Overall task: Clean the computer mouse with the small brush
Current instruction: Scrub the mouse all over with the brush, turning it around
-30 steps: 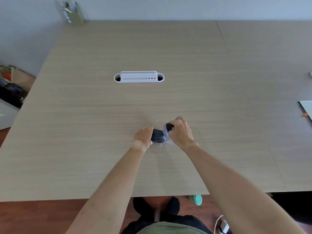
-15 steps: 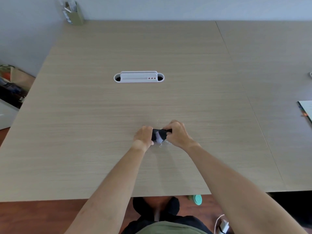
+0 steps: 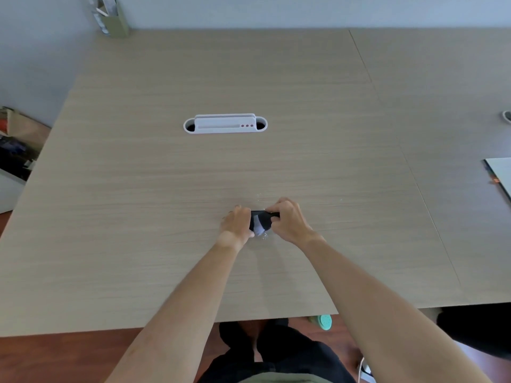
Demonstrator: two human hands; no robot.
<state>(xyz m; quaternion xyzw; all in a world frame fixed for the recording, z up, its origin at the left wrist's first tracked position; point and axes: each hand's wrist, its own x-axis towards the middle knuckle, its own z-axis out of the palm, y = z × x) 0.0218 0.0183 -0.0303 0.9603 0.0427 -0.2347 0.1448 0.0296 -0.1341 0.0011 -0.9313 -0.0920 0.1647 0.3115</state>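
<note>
Brushing step was in hand. The mouse [image 3: 266, 220], dark and small, sat on the table [image 3: 166, 205] near the middle of its near half, pinned between both hands. Left hand [image 3: 236, 223] had fingers curled around the mouse's left side, bracing it. Right hand [image 3: 288, 219] had fingers clenched on the brush [image 3: 259, 227], its pale bristles lying across the near top of the mouse; the dark handle was mostly hidden under the fingers. A few pale specks lay on the table just near the mouse and a few more just beyond it, probably swept-off dust, too small to be sure.

My read: cleaning was mid-way, the top getting swept. Next move likely called for short strokes toward the near edge while the left hand kept the mouse from sliding, then turning it to reach the sides and seams.

Containers: a white cable tray [image 3: 225, 124] was set into the table further back, with open holes at both ends and nothing visible inside. A green holder [image 3: 115, 17] stood at the far left corner with some pale items poking out, unclear what.
</note>
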